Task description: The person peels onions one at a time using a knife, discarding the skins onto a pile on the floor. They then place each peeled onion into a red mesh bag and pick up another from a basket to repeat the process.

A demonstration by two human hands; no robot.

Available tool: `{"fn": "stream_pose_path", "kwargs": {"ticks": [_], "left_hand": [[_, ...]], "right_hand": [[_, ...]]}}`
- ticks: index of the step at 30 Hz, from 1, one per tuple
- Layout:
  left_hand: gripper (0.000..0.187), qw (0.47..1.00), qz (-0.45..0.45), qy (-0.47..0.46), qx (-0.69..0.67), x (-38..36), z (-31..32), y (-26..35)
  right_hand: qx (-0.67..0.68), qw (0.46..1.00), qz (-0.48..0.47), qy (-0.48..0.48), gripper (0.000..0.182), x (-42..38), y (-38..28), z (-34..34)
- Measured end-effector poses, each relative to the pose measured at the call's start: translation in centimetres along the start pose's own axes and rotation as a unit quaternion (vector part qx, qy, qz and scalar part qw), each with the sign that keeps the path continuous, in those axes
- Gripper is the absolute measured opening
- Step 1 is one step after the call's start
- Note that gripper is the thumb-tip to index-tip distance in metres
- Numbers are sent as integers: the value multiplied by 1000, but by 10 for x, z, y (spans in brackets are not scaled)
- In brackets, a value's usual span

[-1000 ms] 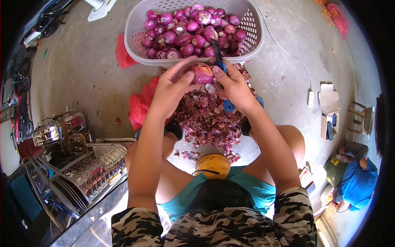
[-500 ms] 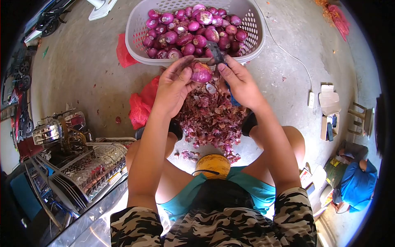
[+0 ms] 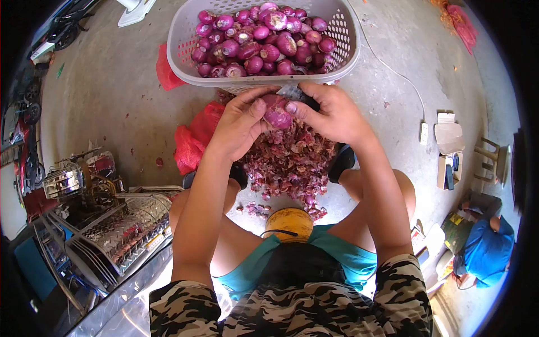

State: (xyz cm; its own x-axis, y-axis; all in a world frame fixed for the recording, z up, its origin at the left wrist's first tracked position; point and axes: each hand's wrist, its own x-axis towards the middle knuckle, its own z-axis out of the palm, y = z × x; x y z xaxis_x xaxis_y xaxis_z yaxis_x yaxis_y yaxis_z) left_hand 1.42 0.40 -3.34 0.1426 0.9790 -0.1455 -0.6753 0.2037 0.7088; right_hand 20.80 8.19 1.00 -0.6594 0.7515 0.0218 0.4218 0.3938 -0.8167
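A purple-red onion [image 3: 277,112] is held in my left hand [image 3: 240,121], the thumb and fingers around its left side. My right hand [image 3: 335,114] grips a dark knife [image 3: 296,94], its blade lying against the top of the onion and its handle mostly hidden in the fingers. The right thumb rests on the onion's right side. Beneath both hands a heap of dry onion skins [image 3: 289,163] covers the floor. Just beyond them stands a grey perforated basket [image 3: 178,56] holding several purple onions [image 3: 269,53].
Red mesh [image 3: 191,146] lies left of the skins. A yellow round object [image 3: 289,224] is between my legs. A white cable with a socket strip [image 3: 424,133] and an open cardboard box [image 3: 448,140] are at right. Another person in blue [image 3: 488,247] is at the lower right.
The knife has come down from beside the basket rim onto the onion, and my right hand has moved in closer. The onion has shifted slightly nearer to me and turned.
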Motion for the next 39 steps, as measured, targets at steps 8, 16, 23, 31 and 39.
{"fn": "stream_pose_path", "kwargs": {"ticks": [8, 16, 23, 31, 39], "left_hand": [[34, 1000, -7, 5, 25, 0, 1, 1], [44, 997, -26, -5, 76, -2, 0, 7], [42, 996, -26, 4, 85, -3, -1, 6], [36, 998, -28, 23, 51, 1, 0, 8], [32, 995, -17, 61, 72, 2, 4, 7]], "right_hand": [[-43, 999, -1, -6, 42, 2, 4, 3], [-42, 999, -23, 4, 43, 2, 2, 2], [6, 999, -28, -36, 44, 2, 3, 2], [-59, 992, -106, -30, 39, 0, 3, 2], [-36, 991, -114, -61, 39, -1, 6, 5]]}}
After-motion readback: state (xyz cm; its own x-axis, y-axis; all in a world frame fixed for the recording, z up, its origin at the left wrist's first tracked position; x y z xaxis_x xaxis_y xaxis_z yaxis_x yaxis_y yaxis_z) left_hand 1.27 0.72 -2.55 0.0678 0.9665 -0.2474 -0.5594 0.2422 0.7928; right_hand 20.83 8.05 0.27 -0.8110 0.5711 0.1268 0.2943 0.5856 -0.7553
